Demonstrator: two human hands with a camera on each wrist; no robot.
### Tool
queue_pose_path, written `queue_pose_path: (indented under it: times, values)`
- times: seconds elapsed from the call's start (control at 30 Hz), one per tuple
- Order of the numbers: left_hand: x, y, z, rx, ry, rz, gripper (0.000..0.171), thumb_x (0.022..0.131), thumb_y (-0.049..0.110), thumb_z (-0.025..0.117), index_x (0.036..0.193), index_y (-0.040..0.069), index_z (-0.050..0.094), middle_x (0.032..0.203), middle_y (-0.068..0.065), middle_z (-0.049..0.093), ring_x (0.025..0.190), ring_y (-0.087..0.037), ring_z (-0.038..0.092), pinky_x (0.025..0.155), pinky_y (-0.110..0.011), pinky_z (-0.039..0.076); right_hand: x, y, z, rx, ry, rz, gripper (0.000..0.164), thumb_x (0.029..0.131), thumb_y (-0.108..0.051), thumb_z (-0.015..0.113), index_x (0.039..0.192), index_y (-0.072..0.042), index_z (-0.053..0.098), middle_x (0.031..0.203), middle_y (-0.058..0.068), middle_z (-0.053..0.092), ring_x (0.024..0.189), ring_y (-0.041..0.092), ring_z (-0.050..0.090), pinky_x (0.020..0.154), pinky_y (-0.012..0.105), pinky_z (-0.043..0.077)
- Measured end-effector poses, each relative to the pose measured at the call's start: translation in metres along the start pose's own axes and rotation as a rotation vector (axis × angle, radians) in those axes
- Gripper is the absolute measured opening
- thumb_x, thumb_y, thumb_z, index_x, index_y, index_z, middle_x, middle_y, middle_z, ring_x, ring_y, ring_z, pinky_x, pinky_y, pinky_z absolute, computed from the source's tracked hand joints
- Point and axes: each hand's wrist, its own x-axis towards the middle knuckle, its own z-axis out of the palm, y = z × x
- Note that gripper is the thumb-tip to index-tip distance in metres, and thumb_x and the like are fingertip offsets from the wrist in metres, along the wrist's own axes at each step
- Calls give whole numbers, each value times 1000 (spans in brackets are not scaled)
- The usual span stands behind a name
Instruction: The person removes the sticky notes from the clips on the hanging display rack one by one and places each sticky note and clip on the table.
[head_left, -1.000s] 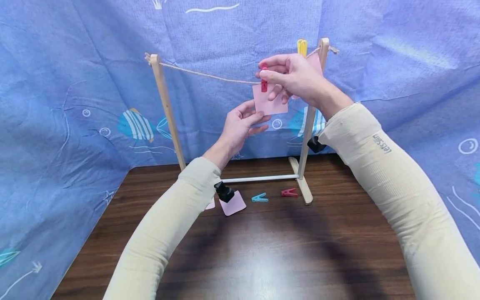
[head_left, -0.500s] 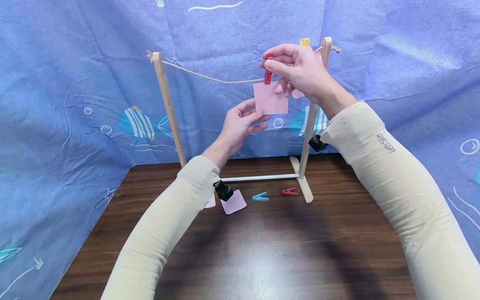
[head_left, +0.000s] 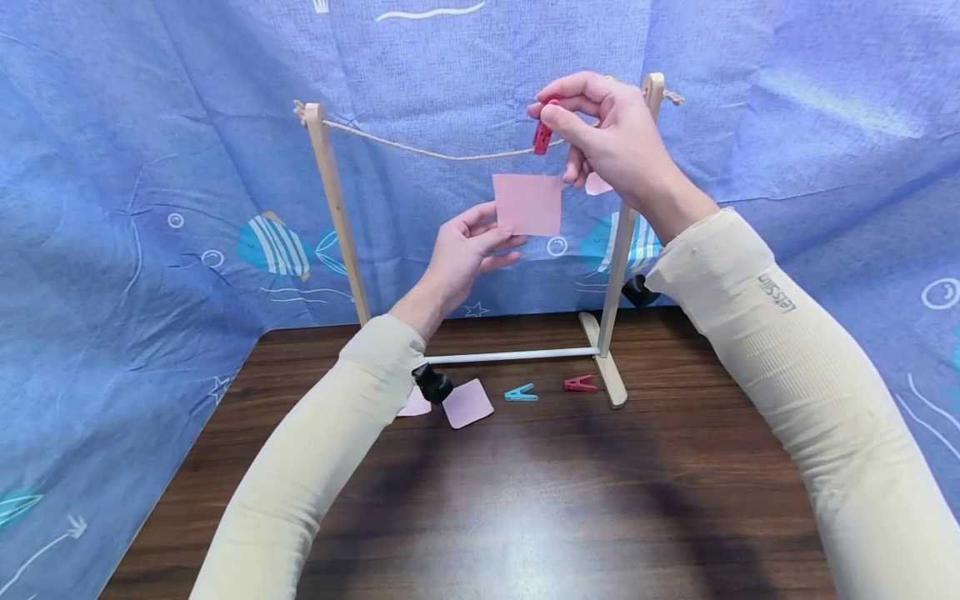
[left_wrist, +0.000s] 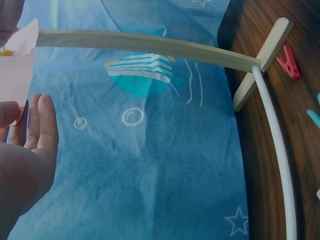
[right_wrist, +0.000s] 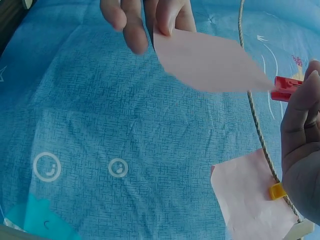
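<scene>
My left hand (head_left: 459,260) pinches a square pink paper (head_left: 527,205) at its lower left corner, between thumb and fingers. My right hand (head_left: 617,137) pinches a red clothespin (head_left: 542,137) by its handle end, pointing downward. The clothespin overlaps the rope (head_left: 442,155) in the head view, and the paper's top edge lies below it there. The right hand's lower fingers are right at the paper's upper right corner. In the right wrist view, a second pink paper (right_wrist: 250,192) hangs from the rope by a yellow clothespin (right_wrist: 277,191).
The rope sags between two wooden posts (head_left: 337,221), joined low down by a white bar (head_left: 517,355). On the dark table (head_left: 480,500) lie a blue clothespin (head_left: 521,392), another red clothespin (head_left: 580,383) and a pink square (head_left: 468,404), with another pink piece (head_left: 417,403) partly hidden by the left forearm.
The red clothespin rose with my right hand, slightly rightward, and came away from the paper's top edge. My left hand shifted the paper left and slightly down in the last half second.
</scene>
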Motion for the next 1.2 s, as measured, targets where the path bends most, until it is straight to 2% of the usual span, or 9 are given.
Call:
queue_pose_path:
  times: [0.17, 0.37, 0.57, 0.67, 0.8, 0.97, 1.2]
  values:
    - [-3, 1, -8, 15, 13, -4, 34, 99, 2, 64, 133, 3, 63, 118, -21, 69, 96, -24, 73, 82, -36, 60, -3, 2, -1, 15, 7, -31, 27, 98, -13, 68, 122, -2, 66, 121, 15, 70, 45, 23, 51, 44, 25, 48]
    - [-6, 1, -16, 62, 22, 3, 36, 98, 2, 66, 134, 3, 62, 110, -17, 71, 97, -30, 72, 81, -38, 60, -12, 5, -4, 3, -22, -21, 30, 99, -16, 66, 129, -8, 64, 124, 15, 68, 50, 26, 55, 46, 26, 51]
    - [-16, 2, -28, 129, 12, 14, 40, 96, 4, 69, 135, 4, 60, 100, -12, 72, 87, -26, 72, 80, -40, 61, -26, 8, -7, 91, -68, -33, 31, 99, -10, 66, 129, -4, 63, 118, 18, 69, 51, 27, 59, 47, 28, 52]
    - [-26, 3, -35, 176, -7, 21, 39, 96, 6, 70, 134, 4, 60, 100, -12, 73, 86, -23, 71, 77, -37, 61, -36, 11, -10, 97, -98, -50, 32, 98, -6, 67, 129, -2, 64, 113, 20, 67, 53, 25, 62, 46, 28, 52]
    - [-46, 6, -44, 214, -34, 1, 40, 96, 8, 71, 134, 3, 58, 103, -14, 72, 86, -23, 72, 76, -36, 61, -51, 15, -13, 70, -148, -82, 34, 97, 0, 64, 131, -1, 63, 104, 21, 61, 54, 25, 64, 46, 28, 52]
    - [-69, 9, -55, 228, -60, -39, 40, 95, 7, 71, 133, 3, 58, 100, -13, 72, 82, -23, 71, 75, -34, 61, -70, 20, -16, 57, -203, -71, 37, 97, 6, 62, 132, -2, 64, 84, 20, 61, 47, 25, 58, 44, 29, 48]
    - [-88, 6, -73, 226, -76, -95, 39, 96, 2, 68, 133, 3, 56, 96, -11, 71, 81, -22, 71, 73, -33, 61, -95, 27, -22, 43, -266, -17, 41, 96, 7, 62, 135, -4, 61, 102, 17, 60, 51, 23, 63, 48, 30, 53]
